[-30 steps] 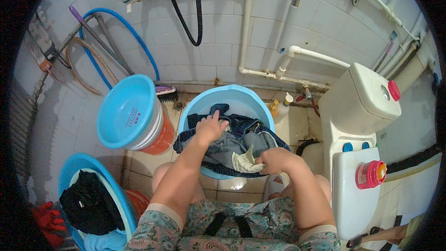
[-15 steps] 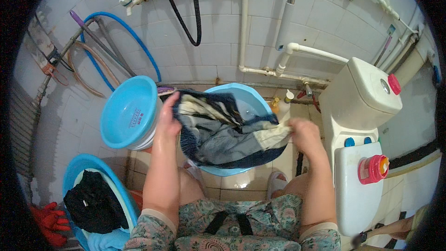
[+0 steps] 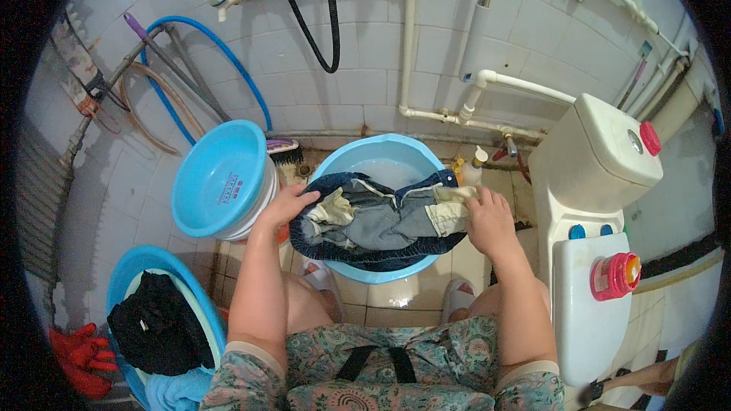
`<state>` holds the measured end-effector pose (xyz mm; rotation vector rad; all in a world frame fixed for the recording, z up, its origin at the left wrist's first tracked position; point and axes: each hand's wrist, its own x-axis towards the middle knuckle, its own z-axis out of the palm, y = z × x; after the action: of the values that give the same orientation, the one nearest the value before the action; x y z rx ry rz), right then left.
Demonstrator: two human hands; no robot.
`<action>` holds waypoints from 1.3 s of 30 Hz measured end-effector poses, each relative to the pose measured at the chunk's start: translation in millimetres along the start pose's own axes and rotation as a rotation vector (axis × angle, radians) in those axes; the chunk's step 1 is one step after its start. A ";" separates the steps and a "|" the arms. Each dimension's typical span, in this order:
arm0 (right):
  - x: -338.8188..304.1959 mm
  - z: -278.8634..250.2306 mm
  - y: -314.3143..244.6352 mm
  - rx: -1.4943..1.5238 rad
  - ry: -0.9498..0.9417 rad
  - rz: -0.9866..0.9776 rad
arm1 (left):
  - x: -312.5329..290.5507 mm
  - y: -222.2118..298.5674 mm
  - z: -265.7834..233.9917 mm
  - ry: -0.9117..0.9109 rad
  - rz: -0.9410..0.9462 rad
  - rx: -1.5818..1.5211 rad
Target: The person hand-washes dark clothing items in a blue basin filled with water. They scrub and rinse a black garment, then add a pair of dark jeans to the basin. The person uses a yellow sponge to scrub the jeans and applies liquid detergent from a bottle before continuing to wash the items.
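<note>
Both bare forearms (image 3: pixel 259 289) reach forward, well apart. The left hand (image 3: pixel 283 209) points its thumb (image 3: pixel 308 197) inward, its other fingers out of my sight; the right hand (image 3: pixel 491 221) is knuckles-up, its fingers (image 3: pixel 483 199) curled into a grip.

Free room lies over the far half of the wash basin (image 3: pixel 381 275); jeans (image 3: pixel 381 230) bar its near half, a blue bowl (image 3: pixel 204 192) its left, bottles (image 3: pixel 472 175) and the toilet (image 3: pixel 585 320) its right.

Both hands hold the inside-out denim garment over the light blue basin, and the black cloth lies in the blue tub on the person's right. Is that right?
Not quite: the head view shows the black cloth in the blue tub on the person's left, not right.
</note>
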<state>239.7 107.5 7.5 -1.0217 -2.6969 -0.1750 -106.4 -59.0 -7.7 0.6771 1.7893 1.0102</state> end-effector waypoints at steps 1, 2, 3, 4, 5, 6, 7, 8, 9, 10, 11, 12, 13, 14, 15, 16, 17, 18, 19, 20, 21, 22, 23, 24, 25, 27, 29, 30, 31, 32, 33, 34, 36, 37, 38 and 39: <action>2.1 -1.4 -4.9 -0.001 0.128 -0.016 | -0.4 -0.2 5.3 -0.074 -0.002 -0.199; 7.5 -3.3 -13.9 0.159 0.126 -0.040 | -2.5 6.7 15.0 -0.151 0.012 -0.374; 13.0 -4.6 -22.6 0.319 0.125 -0.065 | -7.2 15.0 26.7 -0.201 0.100 -0.518; 17.4 -4.8 -32.2 0.479 0.125 -0.089 | -11.6 21.3 36.1 -0.251 0.187 -0.661; 19.9 -0.8 -42.9 0.587 0.151 -0.134 | -13.6 23.6 42.2 -0.326 0.277 -0.787; 21.4 4.4 -53.5 0.696 0.174 -0.181 | -15.5 26.1 48.9 -0.292 0.328 -0.847; 22.1 4.5 -62.0 0.698 0.156 -0.203 | -14.3 23.9 51.7 -0.351 0.339 -0.967; 22.8 5.1 -69.4 0.702 0.139 -0.225 | -13.2 23.0 53.7 -0.408 0.349 -1.085; 22.5 12.2 -74.8 0.751 0.104 -0.165 | -12.1 23.6 58.1 -0.425 0.371 -1.175; 21.9 12.4 -77.8 0.760 0.046 -0.099 | -12.4 25.6 61.2 -0.463 0.422 -1.203; 22.9 11.8 -80.4 0.767 -0.013 -0.038 | -14.4 29.1 62.5 -0.498 0.479 -1.232; 23.8 11.0 -80.9 0.774 -0.071 0.024 | -15.3 32.2 63.0 -0.533 0.535 -1.261; 25.5 18.9 -77.3 0.758 -0.032 0.049 | -14.0 35.3 62.8 -0.499 0.498 -1.270; 28.6 19.4 -73.7 0.692 -0.018 0.077 | -12.7 36.2 60.5 -0.477 0.527 -1.256; 32.7 18.8 -66.5 0.627 -0.003 0.106 | -10.5 37.1 58.8 -0.454 0.555 -1.241; 36.3 18.7 -57.9 0.562 0.012 0.134 | -8.4 37.9 56.7 -0.431 0.583 -1.227; 37.1 19.4 -44.0 0.394 0.034 0.146 | -6.1 39.0 55.8 -0.383 0.544 -1.246; 36.2 22.9 -29.8 0.229 0.052 0.157 | -7.1 40.7 53.5 -0.345 0.547 -1.187; 33.7 27.5 -20.3 0.134 0.106 0.235 | -10.9 43.8 49.6 -0.305 0.549 -1.128; 28.7 30.3 -9.7 0.030 0.161 0.321 | -12.8 49.5 48.4 -0.278 0.549 -1.071; 25.1 35.1 -2.4 -0.069 0.217 0.402 | -13.9 54.5 45.5 -0.169 0.502 -1.026; 22.3 39.9 4.0 0.163 0.067 0.494 | -13.2 52.6 40.0 -0.103 0.454 -0.908; 20.7 46.4 7.8 0.400 -0.088 0.577 | -13.4 48.1 29.4 -0.032 0.405 -0.786; 16.7 52.6 14.9 0.631 -0.243 0.660 | -11.9 45.2 23.3 0.029 0.356 -0.668; 11.4 69.8 25.3 0.666 -0.309 0.687 | -9.1 43.2 20.7 0.115 0.342 -0.485; 5.5 96.9 34.3 0.740 -0.445 0.735 | -2.0 33.5 22.2 0.268 0.365 -0.197; 10.7 77.5 25.0 0.552 -0.456 0.653 | 8.7 13.2 12.1 0.445 0.436 0.159; 15.3 56.9 15.8 0.458 -0.458 0.613 | 5.3 15.7 7.5 0.446 0.401 0.059; 18.0 38.8 6.1 0.438 -0.388 0.631 | -0.1 23.0 4.4 0.444 0.370 -0.040; 19.3 28.0 -0.1 0.425 -0.351 0.615 | -3.4 27.1 1.8 0.441 0.342 -0.140; 20.5 18.6 -4.6 0.412 -0.312 0.598 | -1.4 25.3 -1.6 0.279 0.277 -0.480; 21.6 14.4 -8.4 0.400 -0.273 0.582 | -1.8 24.0 -0.9 0.170 0.313 -0.601; 17.9 24.0 -12.8 0.427 -0.114 0.507 | -5.9 29.7 12.6 -0.072 0.378 -0.837; 15.3 28.3 -16.0 0.402 -0.015 0.437 | -10.0 32.9 21.3 -0.175 0.439 -0.912; 12.9 32.4 -19.1 0.376 0.082 0.368 | -14.3 37.1 31.5 -0.239 0.440 -1.025; 12.8 35.5 -23.5 0.358 0.099 0.307 | -18.4 41.3 40.5 -0.300 0.437 -1.136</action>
<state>208.0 105.2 -23.7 -1.2494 -2.3286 0.2952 -61.2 -38.8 27.4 0.4298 0.5921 1.8478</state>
